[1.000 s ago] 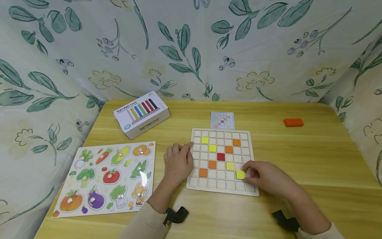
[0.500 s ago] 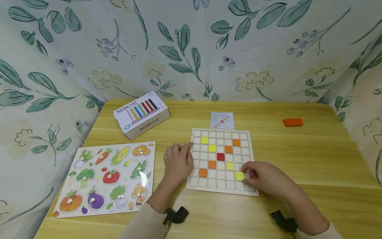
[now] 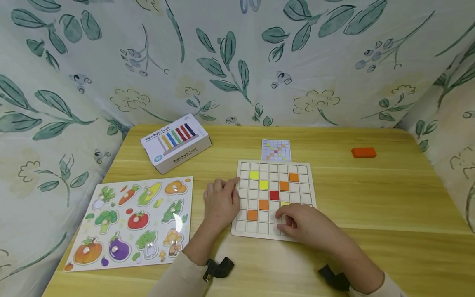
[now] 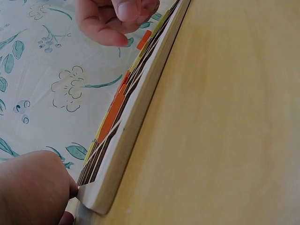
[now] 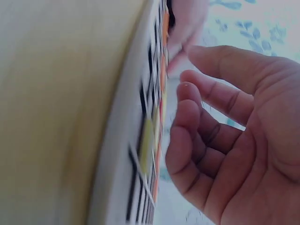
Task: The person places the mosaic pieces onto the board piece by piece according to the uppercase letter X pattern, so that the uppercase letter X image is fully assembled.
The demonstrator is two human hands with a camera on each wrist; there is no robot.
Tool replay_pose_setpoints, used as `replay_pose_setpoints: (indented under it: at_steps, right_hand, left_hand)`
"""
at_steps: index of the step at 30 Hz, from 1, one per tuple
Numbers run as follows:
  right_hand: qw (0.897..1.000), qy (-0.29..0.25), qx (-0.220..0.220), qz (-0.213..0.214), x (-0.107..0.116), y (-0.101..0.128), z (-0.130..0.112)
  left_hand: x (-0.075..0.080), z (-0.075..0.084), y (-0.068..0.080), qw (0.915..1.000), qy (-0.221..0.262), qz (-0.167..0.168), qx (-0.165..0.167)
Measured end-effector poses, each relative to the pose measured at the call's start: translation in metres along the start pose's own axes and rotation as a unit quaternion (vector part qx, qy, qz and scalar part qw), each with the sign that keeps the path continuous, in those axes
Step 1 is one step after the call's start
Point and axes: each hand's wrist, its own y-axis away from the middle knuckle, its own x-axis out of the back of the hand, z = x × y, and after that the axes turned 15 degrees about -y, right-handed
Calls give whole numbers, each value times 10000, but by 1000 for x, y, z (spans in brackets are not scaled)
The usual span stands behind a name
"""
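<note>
A white abacus toy box (image 3: 176,142) lies angled at the table's (image 3: 389,198) back left. In front of it, near the left edge, lies a vegetable peg puzzle (image 3: 133,220). An orange block (image 3: 364,152) sits alone at the back right. Leaf-printed cloth (image 3: 237,57) hangs behind the table.

Head view: high, above near table edge, facing forward and down; takes in whole table (image 3: 389,198), grid board (image 3: 275,198), both hands, curtain backdrop.
Left wrist view: at table level, very near, facing along board edge (image 4: 136,126); left hand (image 4: 33,187) at board corner, right hand (image 4: 115,18) beyond.
Right wrist view: very near, blurred, skimming board surface (image 5: 140,140); right hand (image 5: 234,136) fills frame.
Shared by all: grid board and right hand.
</note>
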Motion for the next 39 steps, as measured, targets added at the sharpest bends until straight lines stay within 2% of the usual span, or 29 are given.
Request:
replay_pose_setpoints:
  at_steps: [4,11,19,32,39]
  right_hand:
    - [9996,175,239,30,-11,-12,-10]
    - [9987,434,217,148,-26,-33,-18]
    - [9977,585,233,241,-32,-44,-21]
    - [9985,498,-82,209,-30,-42,-22]
    - [9982,405,-293,338,-15,-34,-13]
  left_hand:
    - [-1,0,0,10000,3,-9,4]
    - [-1,1,0,10000,29,-71,2]
    - [0,3,-1,10000,0,-91,-24]
    - [2,2,1,10000,45,-46,-30]
    - [1,1,0,10000,55,43,-13]
